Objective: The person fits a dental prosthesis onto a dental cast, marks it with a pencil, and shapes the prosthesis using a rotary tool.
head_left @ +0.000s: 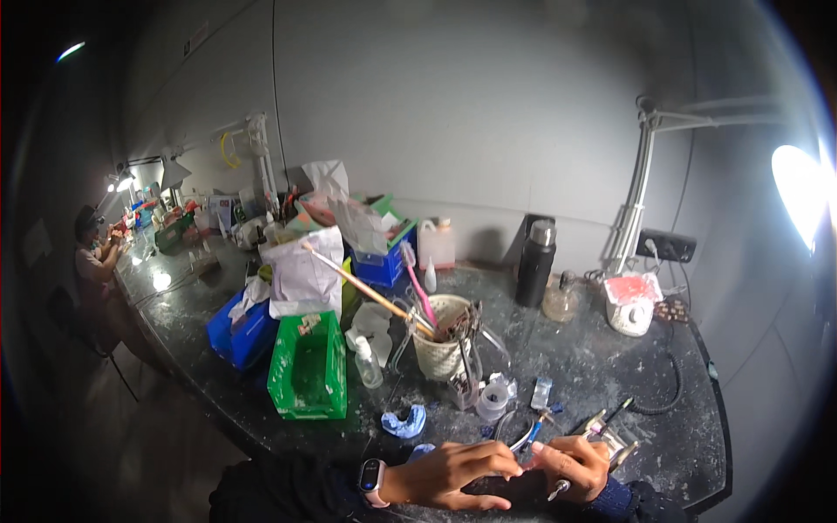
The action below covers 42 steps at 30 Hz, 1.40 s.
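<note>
Near the front edge, my left hand (449, 475), with a dark-faced, pink-strapped watch (372, 475) at its wrist, reaches to the right. Its fingers are stretched and slightly bent, the thumb apart from them. The fingertips meet my right hand (575, 464), whose fingers are curled closed. A small pinkish piece seems to show between the fingertips, too small to name. A shiny metal bit (559, 490) pokes out below the right fingers. Just beyond the right hand is a slim blue tool (535, 429); whether it is touched is unclear. A blue dental mould (404, 422) lies beyond the left hand.
A white basket (443, 353) holds brushes and metal tools. Around it are a green bin (309, 366), blue bin (240, 329), clear bottle (368, 364), black flask (536, 261), glass jar (561, 301) and white device (629, 315). A lamp (798, 187) shines at right. Another person (94, 253) sits far left.
</note>
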Tool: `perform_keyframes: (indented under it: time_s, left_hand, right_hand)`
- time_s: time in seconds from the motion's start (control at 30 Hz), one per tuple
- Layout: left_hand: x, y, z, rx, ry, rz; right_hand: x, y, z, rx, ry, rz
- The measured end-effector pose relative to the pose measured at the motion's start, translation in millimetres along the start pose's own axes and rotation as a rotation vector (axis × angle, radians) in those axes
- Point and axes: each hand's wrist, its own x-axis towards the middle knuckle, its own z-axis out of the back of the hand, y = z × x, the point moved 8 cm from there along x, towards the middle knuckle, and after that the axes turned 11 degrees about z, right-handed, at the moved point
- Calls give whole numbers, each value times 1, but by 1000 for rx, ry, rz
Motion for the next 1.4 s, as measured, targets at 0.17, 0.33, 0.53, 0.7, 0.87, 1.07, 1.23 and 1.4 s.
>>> perform_keyframes:
  time_s: [0.17,0.33,0.53,0.7,0.87,1.07,1.23,1.4]
  left_hand:
    - [-3,6,4,-54,-98,56]
    - [1,13,5,-5,-182,37]
    - [-3,7,8,3,-196,154]
    - [-2,0,11,22,-236,61]
    - [1,19,4,7,-188,160]
    - [3,31,23,-162,-244,281]
    - [1,56,32,-219,-156,495]
    - [1,50,41,-441,-372,345]
  right_hand:
    - [9,1,0,-47,28,-59]
    - [-7,-2,-5,-111,89,-111]
    - [4,-2,-5,30,91,-102]
    - [2,0,-2,28,105,-134]
    - [-7,-10,-5,-36,141,-159]
    - [6,-18,-6,-58,161,-182]
    - [11,-29,7,-185,8,-163]
    - [6,-30,6,-200,-6,-202]
